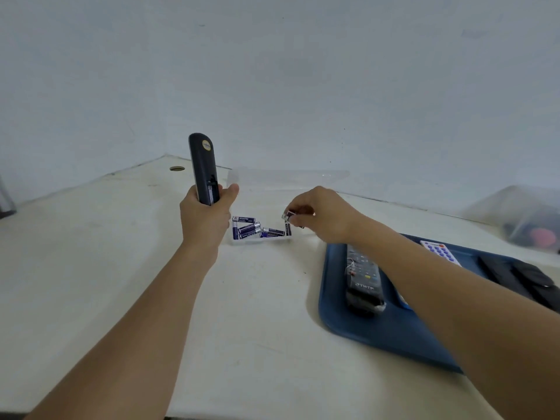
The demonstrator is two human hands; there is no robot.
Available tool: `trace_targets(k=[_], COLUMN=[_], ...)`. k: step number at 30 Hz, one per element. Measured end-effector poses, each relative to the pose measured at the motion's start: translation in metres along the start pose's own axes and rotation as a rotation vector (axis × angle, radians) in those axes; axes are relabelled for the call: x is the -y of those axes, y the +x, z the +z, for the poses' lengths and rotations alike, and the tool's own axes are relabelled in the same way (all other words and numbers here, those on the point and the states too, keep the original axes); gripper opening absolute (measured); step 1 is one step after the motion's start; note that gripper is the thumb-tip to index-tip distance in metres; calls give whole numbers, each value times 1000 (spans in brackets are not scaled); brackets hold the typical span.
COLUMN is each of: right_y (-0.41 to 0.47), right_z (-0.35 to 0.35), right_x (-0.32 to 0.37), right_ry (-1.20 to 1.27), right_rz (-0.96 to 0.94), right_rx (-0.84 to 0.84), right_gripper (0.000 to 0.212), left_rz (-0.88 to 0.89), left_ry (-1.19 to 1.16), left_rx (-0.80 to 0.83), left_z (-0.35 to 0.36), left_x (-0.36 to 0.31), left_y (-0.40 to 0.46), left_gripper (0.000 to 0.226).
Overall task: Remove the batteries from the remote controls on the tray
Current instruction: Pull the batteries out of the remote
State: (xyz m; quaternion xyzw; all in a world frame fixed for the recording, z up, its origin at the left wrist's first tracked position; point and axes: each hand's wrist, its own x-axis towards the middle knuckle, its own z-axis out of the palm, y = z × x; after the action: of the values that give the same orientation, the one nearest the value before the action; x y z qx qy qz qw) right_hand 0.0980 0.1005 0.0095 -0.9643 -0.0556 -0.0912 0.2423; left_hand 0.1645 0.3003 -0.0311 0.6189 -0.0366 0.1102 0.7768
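My left hand [206, 218] grips a black remote [203, 165] upright above the table, its back toward me with the battery bay showing near my fingers. My right hand [321, 215] pinches a purple battery [288, 215] over the right end of a clear plastic box [236, 177]. Several purple batteries [250, 227] lie in that box. To the right, a blue tray [372, 328] holds a black remote [362, 278] with a taped end, a white remote with blue buttons [441, 251] and black remotes [521, 278] partly behind my right arm.
The white table [266, 344] meets a pale wall at the back. A cable hole [177, 168] sits at the far left of the tabletop. A translucent plastic bin [527, 216] with dark and red contents stands at the far right behind the tray.
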Motion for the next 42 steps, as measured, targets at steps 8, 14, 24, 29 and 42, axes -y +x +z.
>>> trace_targets(k=[8,14,24,29,42], right_y=[-33,-48,-92,-121,-170], right_z=[-7,-11,-44,-71,-105], right_x=[-5,-15,-44,-76,-130], right_ry=[965,1220,1549,1626,1025], right_rz=[193,259,354,417,336], right_rx=[35,27,-54,-189,-693], right_gripper=[23,21,12,16,9], left_rz=[-61,-121,-193,-426,-552], left_ry=[85,55,-352,-275,-70], left_rx=[-48,-69,289,555,817], left_z=[0,-1,60,144,245], left_x=[14,6,-41,-42,-5], left_y=[-1,-9,-95,-135,-176], left_gripper=[20,21,34,42,39])
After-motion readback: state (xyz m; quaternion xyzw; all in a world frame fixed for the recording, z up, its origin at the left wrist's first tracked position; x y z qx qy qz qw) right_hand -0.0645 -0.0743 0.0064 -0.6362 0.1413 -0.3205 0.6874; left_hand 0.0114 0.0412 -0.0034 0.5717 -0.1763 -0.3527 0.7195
